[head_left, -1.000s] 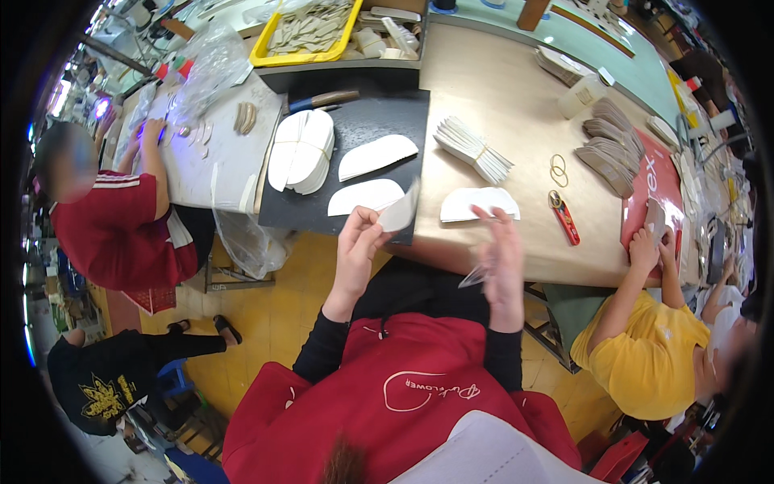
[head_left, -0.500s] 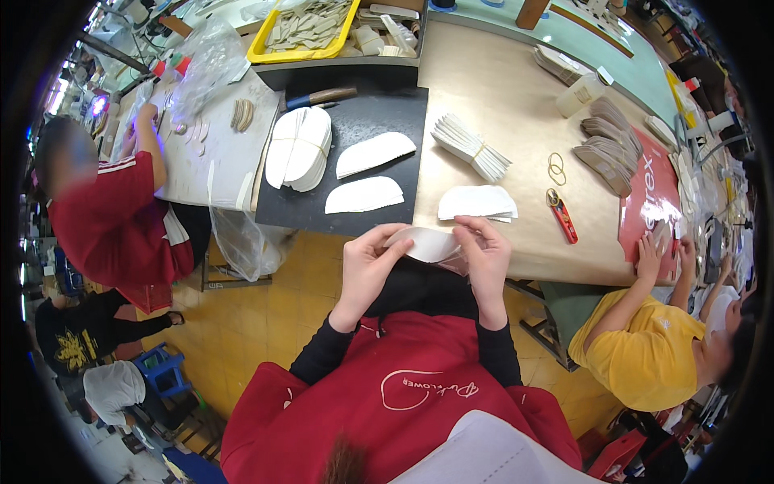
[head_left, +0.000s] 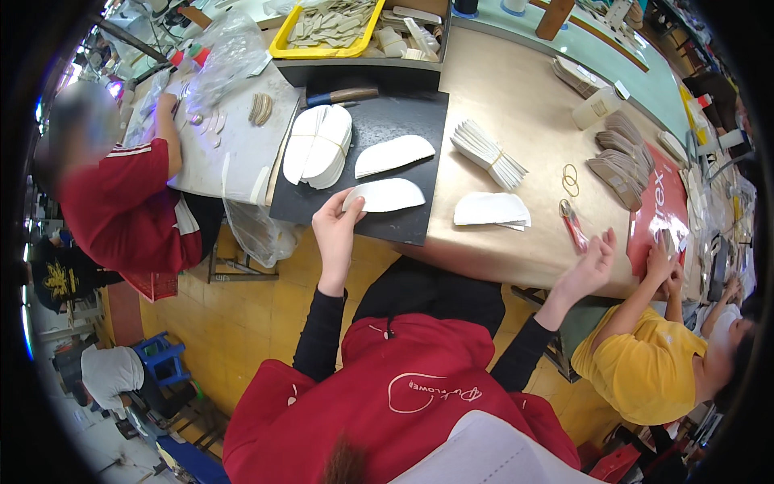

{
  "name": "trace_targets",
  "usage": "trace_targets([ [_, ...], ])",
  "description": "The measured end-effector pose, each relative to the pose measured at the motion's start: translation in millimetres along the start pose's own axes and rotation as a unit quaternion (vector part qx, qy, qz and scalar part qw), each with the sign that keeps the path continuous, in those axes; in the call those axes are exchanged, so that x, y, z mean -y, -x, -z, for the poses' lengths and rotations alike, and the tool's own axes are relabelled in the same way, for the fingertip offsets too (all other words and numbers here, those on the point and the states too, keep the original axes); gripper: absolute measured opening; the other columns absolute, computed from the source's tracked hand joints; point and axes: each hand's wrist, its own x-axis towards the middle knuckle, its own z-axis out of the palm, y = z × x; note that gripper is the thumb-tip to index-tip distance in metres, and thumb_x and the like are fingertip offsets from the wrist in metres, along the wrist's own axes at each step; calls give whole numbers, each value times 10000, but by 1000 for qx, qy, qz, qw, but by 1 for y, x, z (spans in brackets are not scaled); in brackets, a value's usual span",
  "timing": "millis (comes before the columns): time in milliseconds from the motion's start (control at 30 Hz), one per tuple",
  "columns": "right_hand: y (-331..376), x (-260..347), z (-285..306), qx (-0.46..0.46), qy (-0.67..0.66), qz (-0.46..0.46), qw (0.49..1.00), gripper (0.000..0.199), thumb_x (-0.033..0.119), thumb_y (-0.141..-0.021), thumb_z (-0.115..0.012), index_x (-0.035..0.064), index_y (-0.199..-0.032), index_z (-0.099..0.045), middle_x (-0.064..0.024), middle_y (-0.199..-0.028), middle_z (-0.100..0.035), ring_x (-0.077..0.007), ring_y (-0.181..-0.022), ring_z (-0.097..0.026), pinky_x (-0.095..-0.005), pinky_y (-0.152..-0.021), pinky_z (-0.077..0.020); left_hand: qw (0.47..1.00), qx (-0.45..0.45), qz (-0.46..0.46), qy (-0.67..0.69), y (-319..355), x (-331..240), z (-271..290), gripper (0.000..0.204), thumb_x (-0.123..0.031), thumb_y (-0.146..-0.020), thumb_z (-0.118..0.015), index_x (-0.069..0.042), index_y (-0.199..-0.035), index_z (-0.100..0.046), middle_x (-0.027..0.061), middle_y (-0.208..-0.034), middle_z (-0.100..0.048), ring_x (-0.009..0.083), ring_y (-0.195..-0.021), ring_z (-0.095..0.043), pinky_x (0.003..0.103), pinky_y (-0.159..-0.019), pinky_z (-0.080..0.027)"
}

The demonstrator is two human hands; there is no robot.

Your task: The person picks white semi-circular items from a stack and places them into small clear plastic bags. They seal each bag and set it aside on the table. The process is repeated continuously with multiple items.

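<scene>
My left hand [head_left: 334, 230] pinches the left end of a white half-oval piece [head_left: 391, 195], thumb on top. The piece lies on or just over the near edge of a black mat [head_left: 403, 230]; whether more pieces lie under it, I cannot tell. Just beyond it rests a stack of similar white pieces [head_left: 395, 155]. My right hand [head_left: 588, 264] is off to the right at the table's front edge, its fingers loosely bent and slightly apart, with nothing visible in them. A red cutter [head_left: 573, 226] lies nearest to it.
A banded white bundle [head_left: 317, 145], a fanned bundle [head_left: 488, 155] and a small white stack [head_left: 492, 210] lie about. Rubber bands [head_left: 570, 179], brown pieces [head_left: 621, 157] and a bottle [head_left: 598, 106] are farther right. Co-workers sit left [head_left: 133, 210] and right [head_left: 653, 343].
Both hands held a curved white piece above my lap before. The left has carried a piece forward and left to the mat; the right has let go and swung out right.
</scene>
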Motion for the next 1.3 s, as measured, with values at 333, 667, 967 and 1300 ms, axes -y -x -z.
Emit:
trace_targets([
  [333,31,10,31,36,-69,-108,991,191,-88,-843,-425,-3,-749,-569,-63,-714,-574,-104,-623,-491,-217,-573,-382,858,-98,-329,-381,37,-5,-49,358,-134,-815,-747,-113,-1163,-664,89,-1329,-543,296,-1232,-465,470,-1041,-317],
  [667,77,42,-2,308,-24,-106,945,150,-3,-950,-542,-71,-988,-670,-45,-775,-596,-102,-709,-562,-215,-635,-422,863,73,-305,-395,42,14,-116,170,-250,-793,-772,-105,-813,-686,71,-1260,-567,306,-1339,-397,570,-1119,-184],
  [967,100,45,-40,406,150,107,895,151,-21,-860,-689,-4,-1006,-721,-92,-940,-686,-188,-721,-667,-278,-636,-515,971,145,-156,-105,42,3,-110,155,-146,-874,-732,-30,-972,-763,84,-1032,-729,243,-1022,-661,344,-904,-499],
  [1300,82,31,-47,411,209,369,807,228,24,-783,-739,51,-1009,-723,-58,-970,-681,-208,-653,-665,-323,-557,-517,889,354,208,203,72,-42,-87,687,-502,-1076,-300,56,-1465,-396,183,-1468,-478,188,-1376,-429,341,-1156,-309],
])
